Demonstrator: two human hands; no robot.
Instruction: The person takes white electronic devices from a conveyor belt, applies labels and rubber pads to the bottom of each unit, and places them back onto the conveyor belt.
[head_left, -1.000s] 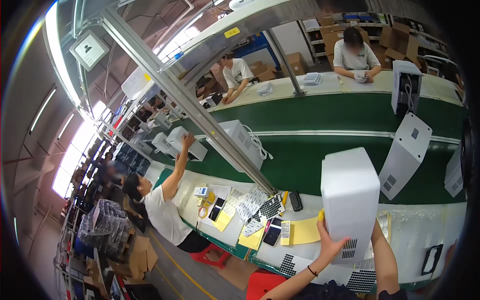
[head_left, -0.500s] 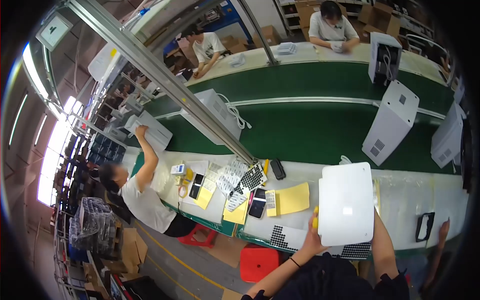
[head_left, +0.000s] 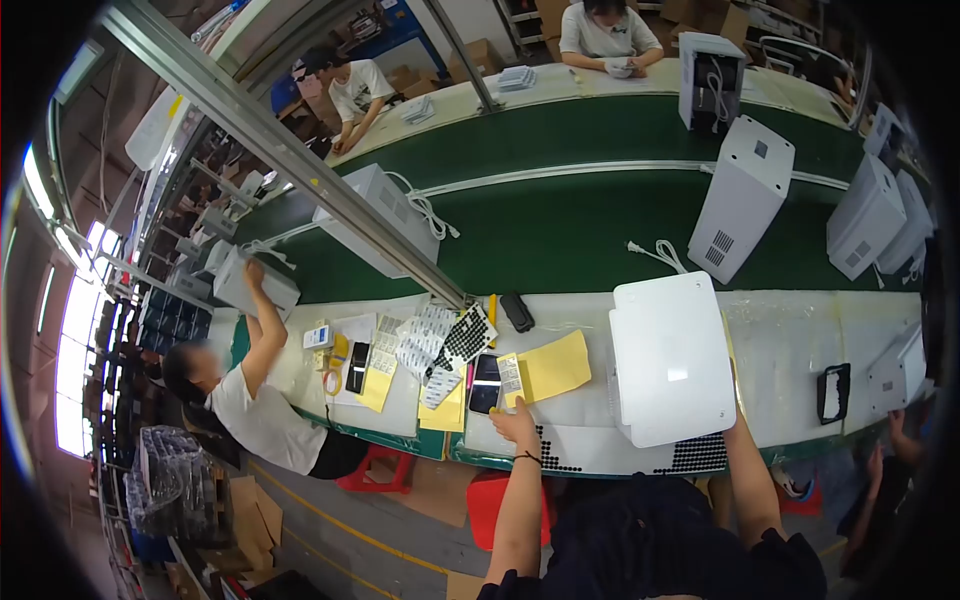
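Surface (head_left: 775, 335) beside green belt (head_left: 560, 225), bearing white box (head_left: 668, 350): likely stiff, weighty, slick, best held at both sides; left hand (head_left: 517, 427) unclenched near label sheet (head_left: 511, 376); right hand (head_left: 738, 428) at box edge, grip unclear

Site: factory assembly line. Evidence: long green belt (head_left: 560, 225) bearing several like white machines (head_left: 738, 205); bench (head_left: 770, 340) alongside; people (head_left: 265, 425) at work on both sides; metal frame (head_left: 290, 168) above; cardboard (head_left: 255, 520) and plastic-wrapped stack (head_left: 170, 490) near yellow floor lines (head_left: 330, 550).
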